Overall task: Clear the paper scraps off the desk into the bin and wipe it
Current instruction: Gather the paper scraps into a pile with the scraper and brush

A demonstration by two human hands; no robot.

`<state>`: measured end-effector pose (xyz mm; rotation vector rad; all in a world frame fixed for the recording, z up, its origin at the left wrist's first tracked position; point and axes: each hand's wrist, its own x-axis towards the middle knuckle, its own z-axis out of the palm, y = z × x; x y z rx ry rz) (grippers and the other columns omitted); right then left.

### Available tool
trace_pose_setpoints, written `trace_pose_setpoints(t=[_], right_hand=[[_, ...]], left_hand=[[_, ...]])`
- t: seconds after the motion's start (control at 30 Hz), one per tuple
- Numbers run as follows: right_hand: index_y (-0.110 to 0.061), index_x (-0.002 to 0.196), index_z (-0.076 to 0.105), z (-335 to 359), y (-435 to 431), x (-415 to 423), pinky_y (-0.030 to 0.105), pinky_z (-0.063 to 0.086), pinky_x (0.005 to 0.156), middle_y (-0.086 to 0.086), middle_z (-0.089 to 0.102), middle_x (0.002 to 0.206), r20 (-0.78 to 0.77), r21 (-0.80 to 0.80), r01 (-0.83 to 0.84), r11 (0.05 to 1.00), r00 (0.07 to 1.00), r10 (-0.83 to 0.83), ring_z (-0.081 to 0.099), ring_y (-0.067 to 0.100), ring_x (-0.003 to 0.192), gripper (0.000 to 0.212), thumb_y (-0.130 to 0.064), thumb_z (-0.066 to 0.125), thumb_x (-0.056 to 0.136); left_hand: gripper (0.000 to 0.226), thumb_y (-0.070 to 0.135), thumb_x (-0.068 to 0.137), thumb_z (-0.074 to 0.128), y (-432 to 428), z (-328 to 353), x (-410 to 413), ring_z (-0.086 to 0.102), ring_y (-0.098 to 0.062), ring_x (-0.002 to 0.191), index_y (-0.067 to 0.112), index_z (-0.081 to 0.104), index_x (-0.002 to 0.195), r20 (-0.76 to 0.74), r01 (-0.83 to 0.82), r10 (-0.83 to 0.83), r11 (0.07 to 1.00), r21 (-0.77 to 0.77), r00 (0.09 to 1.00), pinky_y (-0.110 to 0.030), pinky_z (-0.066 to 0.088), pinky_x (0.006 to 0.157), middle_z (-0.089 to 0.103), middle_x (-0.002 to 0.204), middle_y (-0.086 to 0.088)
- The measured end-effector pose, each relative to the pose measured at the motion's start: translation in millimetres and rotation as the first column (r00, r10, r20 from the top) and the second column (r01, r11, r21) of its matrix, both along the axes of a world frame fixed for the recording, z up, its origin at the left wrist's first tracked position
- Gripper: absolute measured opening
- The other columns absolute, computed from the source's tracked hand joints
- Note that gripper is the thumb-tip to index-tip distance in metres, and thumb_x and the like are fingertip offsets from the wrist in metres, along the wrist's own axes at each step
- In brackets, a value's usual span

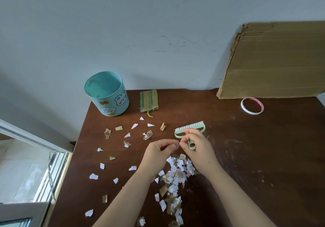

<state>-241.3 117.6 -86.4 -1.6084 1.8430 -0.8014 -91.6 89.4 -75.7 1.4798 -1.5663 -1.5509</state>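
White and tan paper scraps lie over the brown desk [246, 147]. A dense pile of scraps [175, 175] sits between my wrists, and loose scraps [127, 135] are spread to the left and far side. My right hand [197, 145] grips a green brush [190, 127] with white bristles, its handle running under my fingers. Just left of it, my left hand [161, 150] hovers with curled fingers, fingertips close to my right thumb; I see nothing in it. A teal bin [107, 94] with cartoon stickers stands open at the far left.
A striped green-yellow cloth [149, 101] lies beside the bin. A tape roll [252, 105] lies at the far right in front of a cardboard sheet [274, 59] leaning on the wall. The desk's left edge borders a window frame [35, 142].
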Motion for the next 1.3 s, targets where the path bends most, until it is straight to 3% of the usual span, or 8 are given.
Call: trace_pose_setpoints(t=[0.17, 0.23, 0.4, 0.53, 0.7, 0.97, 1.13, 1.3], right_hand=[[-0.02, 0.075, 0.054, 1, 4, 5, 0.016, 0.031, 0.092, -0.009, 0.049, 0.13, 0.021, 0.007, -0.036, 0.999, 0.999, 0.036, 0.044, 0.005, 0.12, 0.017, -0.015, 0.056, 0.091], [-0.019, 0.075, 0.053, 1, 5, 6, 0.011, 0.03, 0.087, -0.009, 0.048, 0.131, 0.01, 0.002, -0.053, 0.999, 0.999, 0.053, 0.042, 0.003, 0.117, 0.018, -0.014, 0.055, 0.091], [-0.018, 0.074, 0.049, -2, 7, 8, 0.02, 0.032, 0.094, -0.007, 0.047, 0.134, -0.045, 0.008, -0.071, 0.997, 0.996, 0.072, 0.041, 0.01, 0.125, 0.02, -0.013, 0.052, 0.092], [-0.015, 0.077, 0.055, -8, 7, 7, 0.022, 0.034, 0.092, -0.008, 0.044, 0.138, -0.167, 0.024, -0.092, 0.995, 0.981, 0.095, 0.037, 0.01, 0.125, 0.015, -0.012, 0.053, 0.092], [-0.013, 0.088, 0.064, -12, 9, 10, 0.027, 0.037, 0.097, -0.012, 0.041, 0.14, -0.182, 0.051, -0.138, 0.989, 0.972, 0.145, 0.032, 0.007, 0.128, 0.007, -0.013, 0.058, 0.09], [-0.015, 0.097, 0.065, -12, 9, 10, 0.021, 0.035, 0.099, -0.01, 0.041, 0.141, -0.171, 0.027, -0.179, 0.983, 0.969, 0.181, 0.034, 0.007, 0.129, 0.01, -0.015, 0.057, 0.091], [-0.014, 0.091, 0.066, -11, 10, 5, 0.021, 0.04, 0.092, -0.009, 0.047, 0.13, -0.134, -0.016, -0.123, 0.992, 0.984, 0.12, 0.043, 0.007, 0.119, 0.009, -0.015, 0.057, 0.091], [-0.01, 0.094, 0.069, -3, 10, -12, 0.005, 0.035, 0.079, -0.006, 0.057, 0.103, -0.015, -0.164, 0.068, 0.984, 0.997, -0.071, 0.054, 0.005, 0.094, 0.015, -0.02, 0.059, 0.091]], left_hand=[[0.02, 0.019, 0.091, 0.058, 3, -1, 3, 0.058, 0.013, 0.07, 0.034, 0.072, 0.094, 0.02, 0.0, 0.0, 1.0, -0.023, 1.0, -0.003, 0.042, 0.061, 0.067, 0.077, 0.023], [0.02, 0.022, 0.091, 0.057, 4, -2, 4, 0.059, 0.013, 0.073, 0.031, 0.07, 0.104, 0.035, 0.0, 0.0, 1.0, -0.011, 0.999, -0.005, 0.043, 0.062, 0.067, 0.079, 0.023], [0.031, 0.024, 0.094, 0.049, 8, -5, 8, 0.062, 0.0, 0.079, 0.032, 0.056, 0.124, 0.086, -0.031, 0.027, 0.998, 0.051, 0.996, -0.016, 0.048, 0.072, 0.068, 0.091, 0.014], [0.024, 0.025, 0.093, 0.05, 9, -9, 12, 0.053, -0.002, 0.066, 0.031, 0.061, 0.114, 0.207, -0.058, 0.059, 0.998, -0.011, 0.977, -0.01, 0.037, 0.055, 0.06, 0.087, 0.014], [0.009, 0.025, 0.085, 0.065, 13, -9, 10, 0.053, 0.007, 0.078, 0.033, 0.066, 0.089, 0.258, 0.075, -0.011, 0.968, -0.24, 0.966, -0.003, 0.039, 0.064, 0.056, 0.095, 0.017], [0.006, 0.026, 0.077, 0.072, 13, -15, 5, 0.05, -0.008, 0.076, 0.02, 0.071, 0.077, 0.481, 0.247, 0.044, 0.816, -0.522, 0.875, -0.016, 0.039, 0.059, 0.056, 0.079, 0.012], [0.003, 0.025, 0.08, 0.07, 11, -20, 4, 0.05, -0.007, 0.079, 0.023, 0.073, 0.08, 0.537, 0.263, 0.078, 0.807, -0.529, 0.84, -0.012, 0.032, 0.057, 0.059, 0.081, 0.01], [0.028, 0.035, 0.093, 0.053, 7, -24, 6, 0.049, -0.009, 0.069, 0.019, 0.069, 0.076, 0.53, 0.209, 0.093, 0.851, -0.482, 0.843, -0.017, 0.03, 0.051, 0.054, 0.073, 0.007]])
